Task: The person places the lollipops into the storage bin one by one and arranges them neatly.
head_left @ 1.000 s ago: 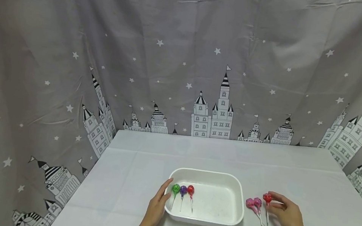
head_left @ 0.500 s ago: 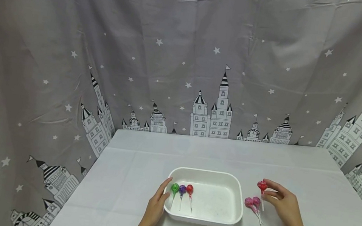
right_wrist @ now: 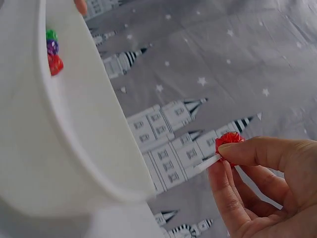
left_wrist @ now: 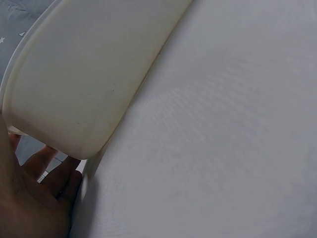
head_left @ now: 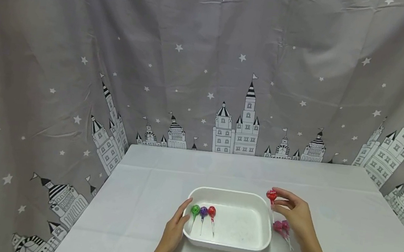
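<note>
One red lollipop [head_left: 271, 195] is pinched by its stick in the right hand [head_left: 295, 215], raised beside the white tray's [head_left: 267, 228] right rim
Tray is steadied at its left wall by the left hand [head_left: 175, 229], fingers laid straight; three lollipops [head_left: 203, 212] are lined up inside at the left, two pink lollipops [head_left: 281, 226] lie on the tabletop [head_left: 343, 247], partly under the right hand

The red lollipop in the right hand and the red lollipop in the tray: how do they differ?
The held red lollipop is pinched in the right hand in the air, by the tray's far right corner; the tray's red lollipop lies flat in the white tray.
The held one is alone; the tray one lies beside a purple lollipop and a green lollipop.
Both have red wrappers and white sticks.
</note>
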Action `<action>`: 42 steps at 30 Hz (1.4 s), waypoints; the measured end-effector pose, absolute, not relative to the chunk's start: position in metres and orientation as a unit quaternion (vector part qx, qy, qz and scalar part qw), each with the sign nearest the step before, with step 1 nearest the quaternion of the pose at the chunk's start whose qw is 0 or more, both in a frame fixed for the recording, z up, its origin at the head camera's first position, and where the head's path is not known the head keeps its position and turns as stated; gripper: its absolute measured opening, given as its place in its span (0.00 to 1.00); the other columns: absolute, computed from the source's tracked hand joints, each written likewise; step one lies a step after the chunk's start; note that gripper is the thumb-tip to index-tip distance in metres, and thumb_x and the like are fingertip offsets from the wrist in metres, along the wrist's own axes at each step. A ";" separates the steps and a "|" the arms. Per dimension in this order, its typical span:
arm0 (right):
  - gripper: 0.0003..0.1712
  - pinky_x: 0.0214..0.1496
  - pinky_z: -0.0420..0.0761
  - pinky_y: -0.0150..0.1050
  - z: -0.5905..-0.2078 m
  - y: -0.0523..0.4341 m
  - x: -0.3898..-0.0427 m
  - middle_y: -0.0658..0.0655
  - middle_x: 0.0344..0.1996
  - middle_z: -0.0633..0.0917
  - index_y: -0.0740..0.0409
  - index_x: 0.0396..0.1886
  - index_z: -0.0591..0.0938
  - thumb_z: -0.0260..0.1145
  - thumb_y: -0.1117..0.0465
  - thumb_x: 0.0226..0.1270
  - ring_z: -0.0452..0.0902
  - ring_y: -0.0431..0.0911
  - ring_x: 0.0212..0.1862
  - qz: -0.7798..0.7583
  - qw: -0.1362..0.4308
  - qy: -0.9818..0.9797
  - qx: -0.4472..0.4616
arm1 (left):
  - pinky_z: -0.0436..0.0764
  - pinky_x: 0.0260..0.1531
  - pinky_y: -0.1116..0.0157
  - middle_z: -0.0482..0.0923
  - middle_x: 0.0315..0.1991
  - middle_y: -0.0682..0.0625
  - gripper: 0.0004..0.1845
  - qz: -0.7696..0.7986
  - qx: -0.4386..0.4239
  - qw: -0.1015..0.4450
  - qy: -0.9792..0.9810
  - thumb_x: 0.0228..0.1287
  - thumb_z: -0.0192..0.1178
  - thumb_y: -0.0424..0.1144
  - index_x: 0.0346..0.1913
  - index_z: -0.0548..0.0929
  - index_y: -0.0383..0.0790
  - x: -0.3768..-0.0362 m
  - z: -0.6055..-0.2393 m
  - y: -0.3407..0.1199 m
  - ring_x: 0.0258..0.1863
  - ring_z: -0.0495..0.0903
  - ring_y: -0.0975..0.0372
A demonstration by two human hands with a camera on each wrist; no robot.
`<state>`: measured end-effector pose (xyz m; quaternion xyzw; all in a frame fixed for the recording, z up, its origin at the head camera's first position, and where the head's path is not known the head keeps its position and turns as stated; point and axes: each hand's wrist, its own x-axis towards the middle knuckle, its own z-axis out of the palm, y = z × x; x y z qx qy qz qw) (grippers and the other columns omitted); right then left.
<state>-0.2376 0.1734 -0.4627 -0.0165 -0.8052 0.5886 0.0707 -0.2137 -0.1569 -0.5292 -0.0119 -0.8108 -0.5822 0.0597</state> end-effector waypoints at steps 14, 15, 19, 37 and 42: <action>0.26 0.39 0.81 0.32 -0.449 0.110 -0.245 0.61 0.45 0.80 0.62 0.52 0.79 0.67 0.75 0.50 0.79 0.48 0.41 0.653 0.018 -0.757 -0.003 | 0.54 0.66 0.53 0.59 0.68 0.48 0.23 -0.585 -0.021 0.065 -0.808 0.69 0.46 0.38 0.66 0.67 0.57 -0.217 -0.535 -0.156 0.67 0.56 0.52; 0.26 0.38 0.82 0.31 -0.451 0.106 -0.246 0.61 0.45 0.80 0.62 0.52 0.79 0.67 0.76 0.50 0.79 0.48 0.40 0.660 0.015 -0.751 -0.002 | 0.53 0.66 0.53 0.59 0.68 0.47 0.23 -0.586 -0.025 0.068 -0.807 0.69 0.46 0.38 0.66 0.67 0.56 -0.217 -0.536 -0.156 0.67 0.56 0.51; 0.25 0.38 0.82 0.34 -0.461 0.091 -0.251 0.59 0.43 0.81 0.61 0.50 0.81 0.67 0.77 0.48 0.79 0.48 0.38 0.667 0.012 -0.745 -0.006 | 0.53 0.66 0.52 0.59 0.68 0.46 0.23 -0.586 -0.028 0.069 -0.807 0.70 0.46 0.38 0.66 0.66 0.55 -0.218 -0.536 -0.156 0.67 0.56 0.51; 0.26 0.34 0.84 0.39 -0.489 0.050 -0.260 0.62 0.37 0.83 0.70 0.48 0.79 0.67 0.80 0.43 0.80 0.48 0.32 0.650 -0.033 -0.759 0.025 | 0.55 0.65 0.50 0.59 0.68 0.44 0.22 -0.578 -0.017 0.063 -0.813 0.70 0.46 0.38 0.66 0.67 0.52 -0.211 -0.523 -0.154 0.67 0.56 0.48; 0.24 0.31 0.83 0.37 -0.493 0.047 -0.259 0.60 0.33 0.83 0.67 0.44 0.80 0.69 0.79 0.41 0.80 0.47 0.32 0.609 -0.030 -0.792 0.020 | 0.55 0.65 0.50 0.59 0.68 0.47 0.23 -0.570 -0.011 0.063 -0.819 0.70 0.46 0.39 0.66 0.67 0.56 -0.217 -0.535 -0.157 0.67 0.57 0.50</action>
